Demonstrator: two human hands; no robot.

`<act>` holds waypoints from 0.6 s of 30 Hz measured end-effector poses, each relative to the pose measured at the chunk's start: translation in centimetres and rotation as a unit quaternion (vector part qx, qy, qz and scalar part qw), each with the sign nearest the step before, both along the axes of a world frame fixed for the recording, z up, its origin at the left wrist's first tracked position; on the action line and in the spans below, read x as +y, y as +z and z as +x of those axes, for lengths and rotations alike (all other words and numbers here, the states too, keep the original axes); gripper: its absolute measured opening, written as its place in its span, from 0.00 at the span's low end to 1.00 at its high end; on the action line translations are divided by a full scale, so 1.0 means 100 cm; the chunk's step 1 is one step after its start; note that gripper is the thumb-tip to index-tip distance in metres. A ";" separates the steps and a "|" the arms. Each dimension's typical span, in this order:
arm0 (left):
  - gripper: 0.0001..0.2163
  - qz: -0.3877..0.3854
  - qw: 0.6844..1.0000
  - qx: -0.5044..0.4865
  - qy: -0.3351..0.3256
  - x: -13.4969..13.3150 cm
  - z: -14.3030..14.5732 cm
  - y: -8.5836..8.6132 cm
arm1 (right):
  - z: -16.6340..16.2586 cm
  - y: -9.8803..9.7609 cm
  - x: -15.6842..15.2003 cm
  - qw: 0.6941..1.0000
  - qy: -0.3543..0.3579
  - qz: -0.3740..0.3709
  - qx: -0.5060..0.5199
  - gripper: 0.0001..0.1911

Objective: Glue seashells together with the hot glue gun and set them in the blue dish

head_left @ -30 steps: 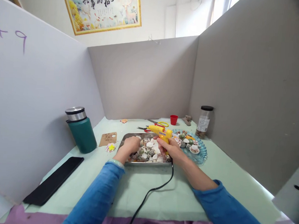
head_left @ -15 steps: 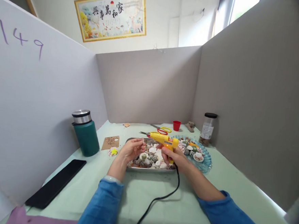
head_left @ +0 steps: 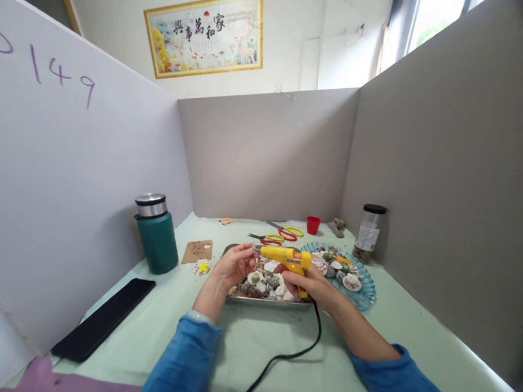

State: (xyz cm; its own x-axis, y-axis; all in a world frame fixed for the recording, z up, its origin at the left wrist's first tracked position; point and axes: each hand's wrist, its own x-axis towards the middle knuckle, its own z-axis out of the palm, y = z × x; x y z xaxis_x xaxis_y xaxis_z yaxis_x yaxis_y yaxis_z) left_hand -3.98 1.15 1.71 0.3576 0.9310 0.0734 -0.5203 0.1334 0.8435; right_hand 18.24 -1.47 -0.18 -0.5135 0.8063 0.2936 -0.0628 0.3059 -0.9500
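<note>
My right hand grips a yellow hot glue gun with its orange light on, and the black cord trails toward me. The nozzle points left at a tiny shell pinched in the fingertips of my left hand. Both hands hover over a metal tray filled with several seashells.
A blue glass plate with shells sits right of the tray. Scissors, a red cup and a black-lidded jar stand behind. A green flask, a brown card and a black phone lie left. Grey partitions enclose the table.
My left hand rose out of the tray with a small shell and came to the glue gun's nozzle. The gun tilted level. The camera view shifted.
</note>
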 end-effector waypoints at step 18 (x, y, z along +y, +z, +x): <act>0.14 0.014 0.999 -0.010 -0.043 -0.002 0.000 -0.002 | -0.002 -0.002 0.000 1.000 -0.021 -0.017 -0.001 0.15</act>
